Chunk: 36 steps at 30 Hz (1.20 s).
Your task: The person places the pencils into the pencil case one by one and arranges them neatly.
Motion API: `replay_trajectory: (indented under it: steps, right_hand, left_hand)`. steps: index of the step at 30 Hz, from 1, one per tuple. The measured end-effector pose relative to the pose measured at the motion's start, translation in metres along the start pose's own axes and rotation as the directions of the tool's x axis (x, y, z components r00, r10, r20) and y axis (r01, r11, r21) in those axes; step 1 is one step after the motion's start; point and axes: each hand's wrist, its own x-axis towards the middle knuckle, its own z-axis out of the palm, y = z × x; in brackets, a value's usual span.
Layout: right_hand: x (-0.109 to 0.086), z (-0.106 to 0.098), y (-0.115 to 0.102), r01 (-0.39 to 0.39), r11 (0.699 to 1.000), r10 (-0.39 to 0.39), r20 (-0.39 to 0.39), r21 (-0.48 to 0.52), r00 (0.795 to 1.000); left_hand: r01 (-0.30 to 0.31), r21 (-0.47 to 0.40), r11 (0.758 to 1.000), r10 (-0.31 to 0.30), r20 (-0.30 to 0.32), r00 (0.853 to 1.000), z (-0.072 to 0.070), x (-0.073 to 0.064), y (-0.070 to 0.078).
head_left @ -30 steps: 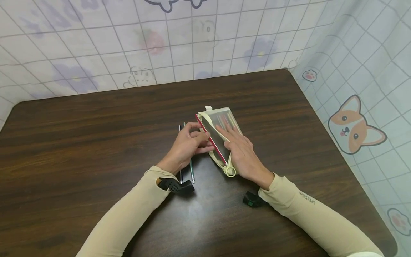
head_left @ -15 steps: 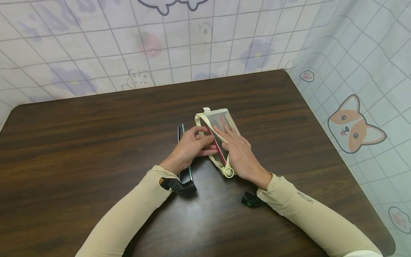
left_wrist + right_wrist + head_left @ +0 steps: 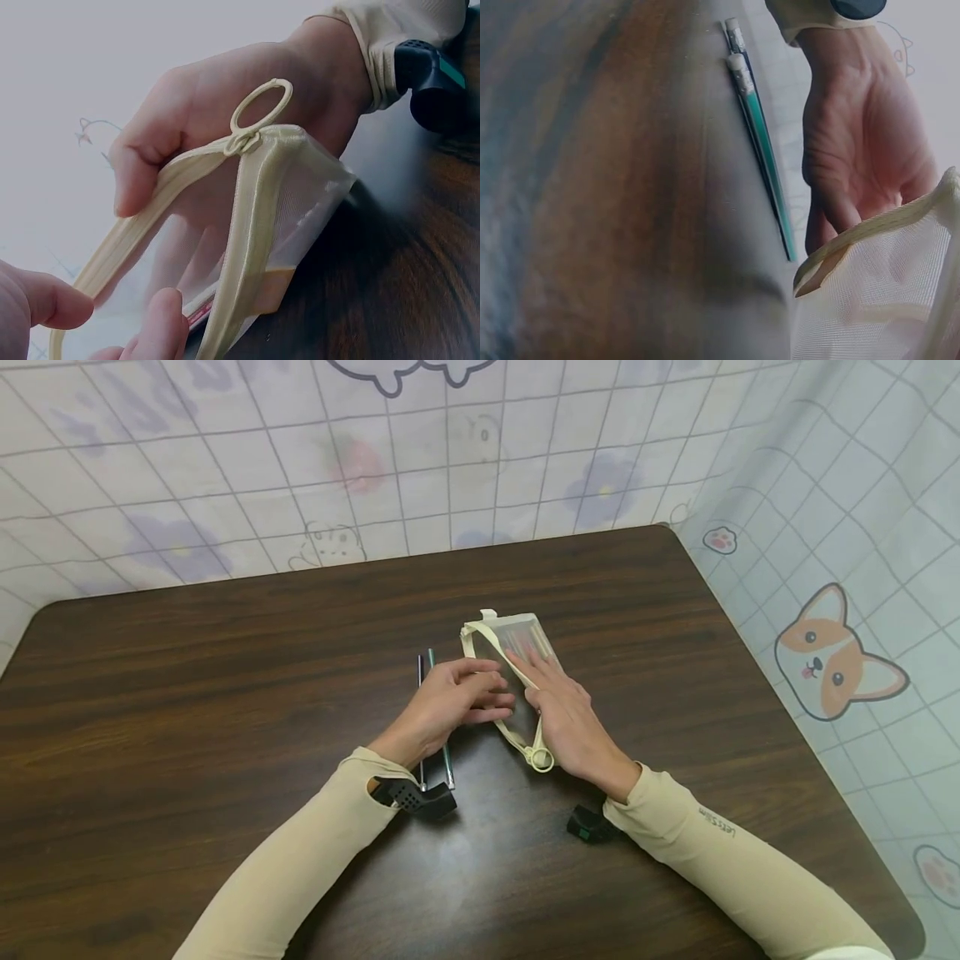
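Note:
A cream mesh pencil case (image 3: 497, 643) with a ring zipper pull (image 3: 543, 759) lies unzipped mid-table. Several long coloured items show dimly inside it. My right hand (image 3: 567, 720) rests on the case with fingers spread flat and its thumb by the zipper edge. At the mouth, my left hand (image 3: 450, 697) has loosely bent fingers; in the left wrist view its thumb (image 3: 67, 304) is near the zipper band. A red-edged flat thing (image 3: 201, 315) shows low inside the case by those fingers. Left of the case lie a teal pencil (image 3: 757, 127) and a dark pencil (image 3: 420, 672), partly under my left hand.
The dark wooden table (image 3: 225, 710) has rounded corners. A patterned curtain (image 3: 420, 452) hangs behind it and along the right side. Black wrist cameras, such as the left camera (image 3: 420, 797), sit on both wrists.
The red-edged flat thing, earlier held in my left hand at the case's mouth, has slid down inside, out of sight in the head view. My left fingers have loosened. The right hand stays in place.

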Motion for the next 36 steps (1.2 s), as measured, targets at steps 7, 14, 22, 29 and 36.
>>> replay_trajectory:
  steps: [7,14,22,29,36]
  right_hand:
    - [0.001,0.000,0.000,0.005,1.000,-0.005,-0.008,0.014,1.000]
    - [0.001,0.002,0.000,0.006,0.999,-0.006,0.013,0.035,1.000]
    - [-0.001,0.005,-0.001,0.010,0.999,-0.011,0.015,0.052,1.000]
    - [-0.001,0.006,-0.002,0.019,0.999,-0.020,0.015,0.049,1.000]
    - [-0.001,0.005,-0.003,0.015,0.999,-0.015,0.019,0.037,1.000]
  left_hand:
    - [-0.025,0.030,0.999,0.026,-0.027,0.999,-0.017,-0.009,0.004]
    - [0.005,0.112,0.994,-0.001,-0.033,0.999,-0.045,-0.020,0.010]
    - [0.056,0.212,0.976,-0.045,-0.060,0.997,-0.073,-0.029,0.012]
    - [0.105,0.297,0.949,-0.084,-0.082,0.993,-0.088,-0.034,0.011]
    - [0.104,0.353,0.930,-0.076,-0.092,0.993,-0.094,-0.033,0.012]
